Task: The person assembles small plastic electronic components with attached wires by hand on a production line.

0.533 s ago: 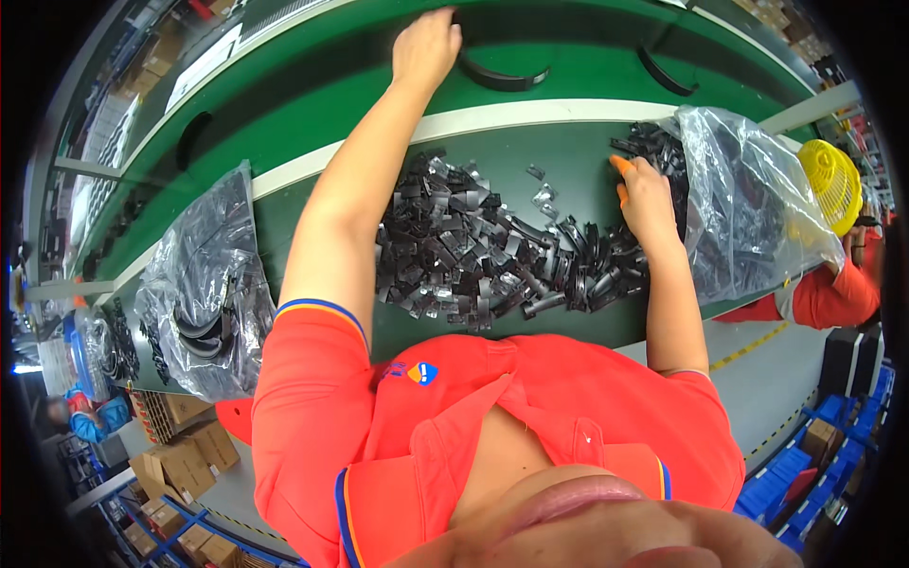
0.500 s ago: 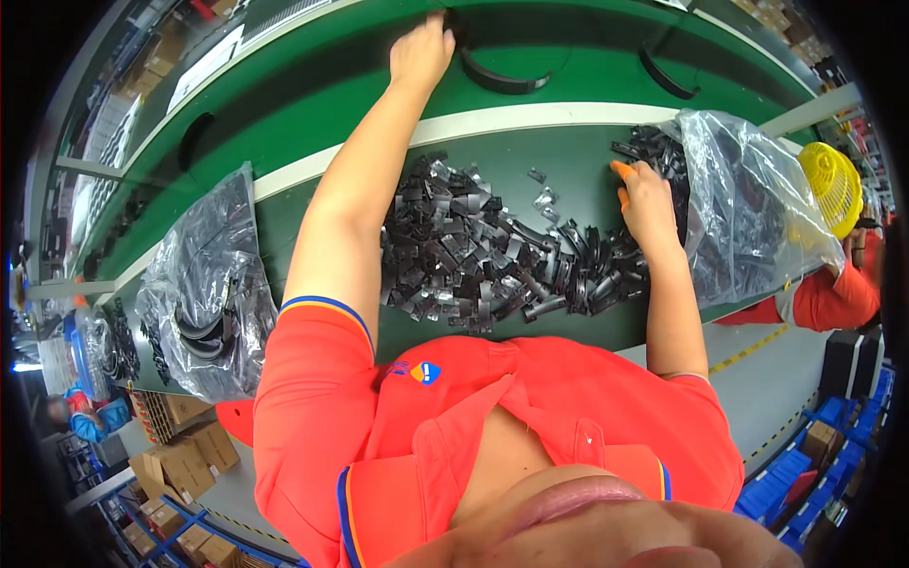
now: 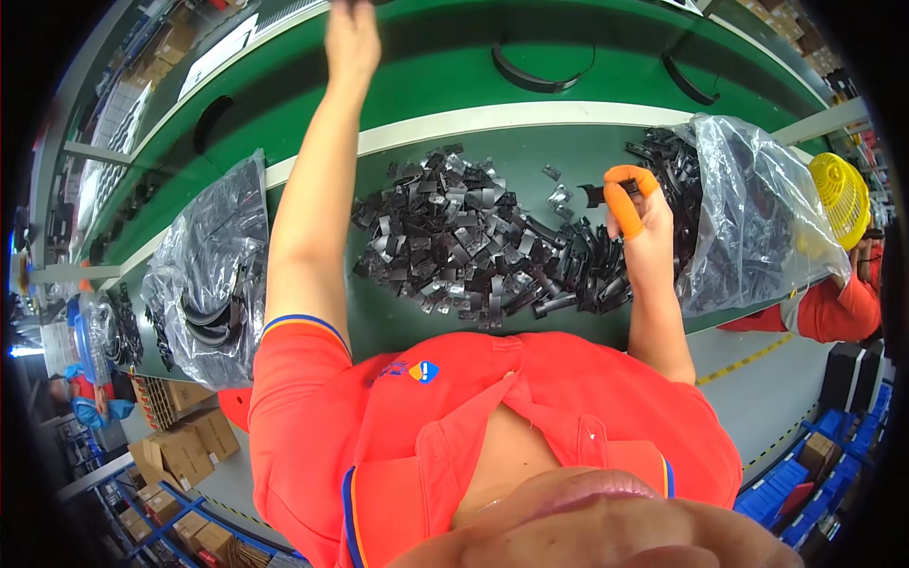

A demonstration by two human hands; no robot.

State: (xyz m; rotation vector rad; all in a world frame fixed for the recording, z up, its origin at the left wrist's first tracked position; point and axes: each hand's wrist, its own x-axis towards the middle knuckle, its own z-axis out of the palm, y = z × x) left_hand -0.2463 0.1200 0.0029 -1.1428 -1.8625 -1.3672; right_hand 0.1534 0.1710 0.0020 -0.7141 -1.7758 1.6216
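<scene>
L hand point(image 3: 351, 38) stretched to top edge of frame over the green belt point(image 3: 426, 66), fingers cut off, can't tell if open or closed. R hand point(image 3: 644, 222), orange finger cots, pinching a small black clip point(image 3: 595, 194) right of centre. Pile of black clips point(image 3: 473, 246) mid-frame on table; clear bag w/ more parts point(image 3: 757, 218) just right of R hand.

Left hand point(image 3: 351, 38): fingertips cut off by top edge, grip unreadable. Right hand point(image 3: 642, 220) hides most of its small black piece point(image 3: 595, 194) (shape unclear).
</scene>
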